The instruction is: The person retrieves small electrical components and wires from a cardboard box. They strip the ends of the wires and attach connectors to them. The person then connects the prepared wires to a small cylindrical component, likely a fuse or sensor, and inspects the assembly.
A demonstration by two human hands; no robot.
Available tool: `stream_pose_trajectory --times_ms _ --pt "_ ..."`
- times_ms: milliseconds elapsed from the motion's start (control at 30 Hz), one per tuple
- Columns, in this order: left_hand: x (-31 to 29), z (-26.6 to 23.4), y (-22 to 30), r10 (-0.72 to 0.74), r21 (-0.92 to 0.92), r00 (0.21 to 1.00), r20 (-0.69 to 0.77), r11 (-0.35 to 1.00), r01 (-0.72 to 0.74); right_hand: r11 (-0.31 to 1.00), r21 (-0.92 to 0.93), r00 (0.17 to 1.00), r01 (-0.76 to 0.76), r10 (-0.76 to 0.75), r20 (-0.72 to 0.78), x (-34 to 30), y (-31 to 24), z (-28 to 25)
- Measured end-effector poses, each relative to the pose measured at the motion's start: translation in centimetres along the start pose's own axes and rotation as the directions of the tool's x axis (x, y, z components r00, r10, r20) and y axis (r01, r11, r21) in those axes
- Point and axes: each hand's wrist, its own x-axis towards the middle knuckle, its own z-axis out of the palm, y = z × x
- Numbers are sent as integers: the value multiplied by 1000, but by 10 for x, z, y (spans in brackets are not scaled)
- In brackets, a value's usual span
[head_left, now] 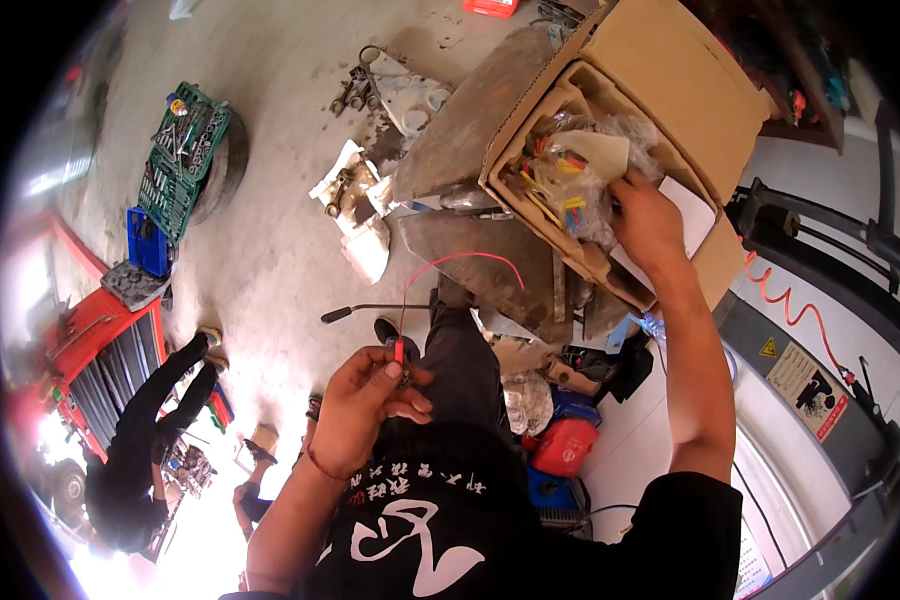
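Red wire (470, 254) arcs up from my left hand (362, 402), its far end loose, joined to nothing as yet; thumb and fingertips pinch its near end. My right hand (648, 222) is inside the cardboard box (670, 65), against bagged parts (568, 168); whether it grips any, I cannot tell.

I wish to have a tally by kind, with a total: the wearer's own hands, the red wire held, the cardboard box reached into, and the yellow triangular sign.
Hands: 2 (left hand, right hand)
Red wire: 1
Cardboard box: 1
Yellow triangular sign: 1
Total: 5
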Motion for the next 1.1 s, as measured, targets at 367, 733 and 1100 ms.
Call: stream_pose_trajectory --times_ms 367,733,1100 --pt "11 -1 -6 -21 43 1000 -21 999 22 920 181 924 349 -305 -231 33 -54 -41" --pt "22 -8 -14 -46 -16 995 -84 999 44 943 274 980 191 -168 -103 10 6 -18" --pt "27 -8 -12 -26 55 994 -106 998 32 924 236 948 300 -317 35 15 -1 -9"
